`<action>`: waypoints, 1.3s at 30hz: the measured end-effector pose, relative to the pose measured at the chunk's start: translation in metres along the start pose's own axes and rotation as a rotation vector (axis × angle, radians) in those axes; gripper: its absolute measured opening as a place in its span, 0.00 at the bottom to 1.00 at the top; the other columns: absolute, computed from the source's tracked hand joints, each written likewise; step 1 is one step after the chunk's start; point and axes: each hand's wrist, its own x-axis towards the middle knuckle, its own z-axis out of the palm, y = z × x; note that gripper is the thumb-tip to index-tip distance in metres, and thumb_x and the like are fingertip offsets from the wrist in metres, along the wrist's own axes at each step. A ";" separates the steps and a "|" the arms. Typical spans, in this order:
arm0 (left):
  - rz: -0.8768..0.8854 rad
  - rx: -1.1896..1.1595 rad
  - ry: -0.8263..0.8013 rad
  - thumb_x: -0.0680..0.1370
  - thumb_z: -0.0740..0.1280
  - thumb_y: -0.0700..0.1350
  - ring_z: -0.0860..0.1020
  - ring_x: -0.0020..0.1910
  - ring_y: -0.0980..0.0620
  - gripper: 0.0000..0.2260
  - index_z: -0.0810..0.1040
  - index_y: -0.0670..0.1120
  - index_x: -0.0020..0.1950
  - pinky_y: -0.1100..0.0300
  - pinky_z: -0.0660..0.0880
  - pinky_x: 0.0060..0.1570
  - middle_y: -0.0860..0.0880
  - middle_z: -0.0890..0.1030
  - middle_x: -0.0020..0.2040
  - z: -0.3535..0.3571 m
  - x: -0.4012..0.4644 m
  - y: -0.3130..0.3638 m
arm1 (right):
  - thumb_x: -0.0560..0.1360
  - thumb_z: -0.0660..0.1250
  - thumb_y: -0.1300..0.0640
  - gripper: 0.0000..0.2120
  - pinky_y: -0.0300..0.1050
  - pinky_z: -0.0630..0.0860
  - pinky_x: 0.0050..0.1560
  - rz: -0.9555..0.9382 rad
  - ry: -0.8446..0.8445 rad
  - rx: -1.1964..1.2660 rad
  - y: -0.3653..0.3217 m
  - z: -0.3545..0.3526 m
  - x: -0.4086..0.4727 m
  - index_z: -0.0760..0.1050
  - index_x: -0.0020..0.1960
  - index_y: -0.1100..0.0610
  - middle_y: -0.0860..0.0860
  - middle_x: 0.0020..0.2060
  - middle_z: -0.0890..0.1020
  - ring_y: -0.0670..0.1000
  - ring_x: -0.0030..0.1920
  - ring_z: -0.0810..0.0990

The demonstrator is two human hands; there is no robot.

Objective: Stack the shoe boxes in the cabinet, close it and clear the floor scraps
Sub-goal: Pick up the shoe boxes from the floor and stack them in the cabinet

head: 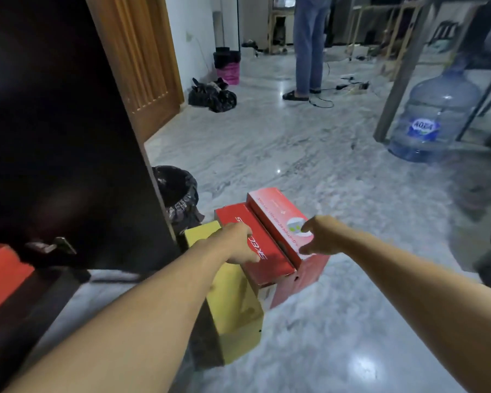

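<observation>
Three shoe boxes sat on the floor at lower centre of the frame: yellow box (233, 302), low red box (262, 251), taller red box (278, 219). Your left hand (236, 242) rested on the low one, your right hand (316, 236) touched the taller, fingers relaxed, neither gripping. Risk I'd guess: lifting both could slide them apart, since they sat uneven.
</observation>
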 end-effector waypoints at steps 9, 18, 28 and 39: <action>0.077 0.012 0.033 0.76 0.70 0.49 0.70 0.70 0.44 0.29 0.66 0.46 0.75 0.54 0.69 0.67 0.43 0.70 0.73 0.059 0.076 0.014 | 0.50 0.71 0.30 0.52 0.54 0.74 0.61 0.153 0.037 0.254 0.045 0.077 0.045 0.66 0.70 0.52 0.54 0.62 0.68 0.59 0.62 0.71; 0.040 -0.075 0.116 0.74 0.71 0.44 0.68 0.72 0.44 0.29 0.66 0.44 0.75 0.52 0.66 0.70 0.44 0.68 0.74 0.075 0.126 0.011 | 0.56 0.76 0.39 0.39 0.53 0.77 0.54 0.196 0.190 0.382 0.075 0.103 0.048 0.67 0.64 0.45 0.53 0.56 0.70 0.60 0.56 0.73; 0.045 -0.106 0.192 0.72 0.70 0.42 0.74 0.61 0.37 0.28 0.66 0.41 0.69 0.44 0.73 0.58 0.40 0.75 0.62 0.092 0.141 0.031 | 0.62 0.71 0.52 0.29 0.45 0.73 0.46 0.320 0.085 0.436 0.155 0.093 -0.008 0.64 0.61 0.46 0.51 0.57 0.65 0.55 0.45 0.76; 0.214 -0.153 0.040 0.72 0.73 0.50 0.74 0.63 0.43 0.29 0.67 0.46 0.69 0.50 0.72 0.62 0.45 0.76 0.63 0.151 0.124 0.108 | 0.66 0.61 0.72 0.28 0.53 0.83 0.37 0.625 0.089 0.895 0.272 0.089 -0.091 0.77 0.60 0.49 0.55 0.54 0.77 0.56 0.44 0.79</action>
